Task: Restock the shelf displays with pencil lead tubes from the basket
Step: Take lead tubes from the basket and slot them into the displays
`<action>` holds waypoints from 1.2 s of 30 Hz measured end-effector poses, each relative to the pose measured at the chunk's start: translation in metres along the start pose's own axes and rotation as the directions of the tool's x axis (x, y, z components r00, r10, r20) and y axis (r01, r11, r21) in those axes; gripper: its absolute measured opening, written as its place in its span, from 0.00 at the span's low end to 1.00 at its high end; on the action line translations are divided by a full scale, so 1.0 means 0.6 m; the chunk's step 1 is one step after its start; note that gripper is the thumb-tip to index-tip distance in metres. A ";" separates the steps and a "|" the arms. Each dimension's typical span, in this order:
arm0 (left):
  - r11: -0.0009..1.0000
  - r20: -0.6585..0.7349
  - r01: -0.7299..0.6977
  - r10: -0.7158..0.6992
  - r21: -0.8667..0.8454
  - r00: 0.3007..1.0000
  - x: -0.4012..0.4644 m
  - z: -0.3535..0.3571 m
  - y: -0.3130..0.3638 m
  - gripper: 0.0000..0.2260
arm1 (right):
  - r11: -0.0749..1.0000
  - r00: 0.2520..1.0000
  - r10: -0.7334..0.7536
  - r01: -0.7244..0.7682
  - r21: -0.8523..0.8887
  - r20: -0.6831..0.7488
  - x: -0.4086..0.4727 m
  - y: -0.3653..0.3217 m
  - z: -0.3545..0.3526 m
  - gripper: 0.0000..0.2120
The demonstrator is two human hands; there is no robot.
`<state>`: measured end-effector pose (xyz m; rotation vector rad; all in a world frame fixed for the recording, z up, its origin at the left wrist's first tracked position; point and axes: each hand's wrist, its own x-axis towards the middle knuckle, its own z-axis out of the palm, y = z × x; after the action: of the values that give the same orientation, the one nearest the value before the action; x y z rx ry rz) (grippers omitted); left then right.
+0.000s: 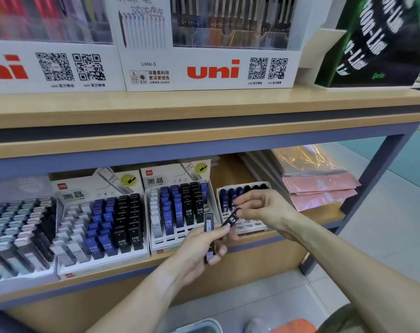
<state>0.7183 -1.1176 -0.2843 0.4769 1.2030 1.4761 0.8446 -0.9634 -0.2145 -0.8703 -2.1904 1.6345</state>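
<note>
Two bare hands show, the left point(199, 246) and the right point(264, 207). They hold two small black pencil lead tubes, one upright point(209, 222) and one tilted point(231, 221). On the lower wooden shelf point(228, 252) stand four tiered white display trays of lead tubes point(103, 236). Above sit two white "uni" pen display boxes point(211, 70). Pink plastic packets point(321, 188) lie stacked; their number cannot be told.
</note>
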 end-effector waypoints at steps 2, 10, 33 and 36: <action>1.000 -0.012 -0.013 0.013 -0.022 1.000 0.002 -0.004 -0.003 0.13 | 1.000 0.999 -0.005 0.005 0.003 -0.043 -0.003 0.000 -0.007 0.11; 0.996 -0.092 -0.043 0.050 0.075 0.994 0.011 0.004 -0.018 0.14 | 0.999 0.988 -0.032 0.038 0.036 -0.149 -0.001 0.017 -0.012 0.08; 0.914 -0.183 -0.028 0.110 0.404 0.977 0.077 0.044 -0.009 0.14 | 0.796 0.824 -0.387 0.071 -0.602 -0.415 0.048 0.075 -0.075 0.09; 0.890 -0.159 -0.025 0.109 0.455 0.981 0.080 0.043 -0.015 0.16 | 0.771 0.851 -0.377 0.069 -0.633 -0.366 0.057 0.086 -0.074 0.09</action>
<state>0.7292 -1.0649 -0.2971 0.7149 1.7053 1.3126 0.8579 -0.8989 -0.2527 -0.9672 -2.3278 0.4936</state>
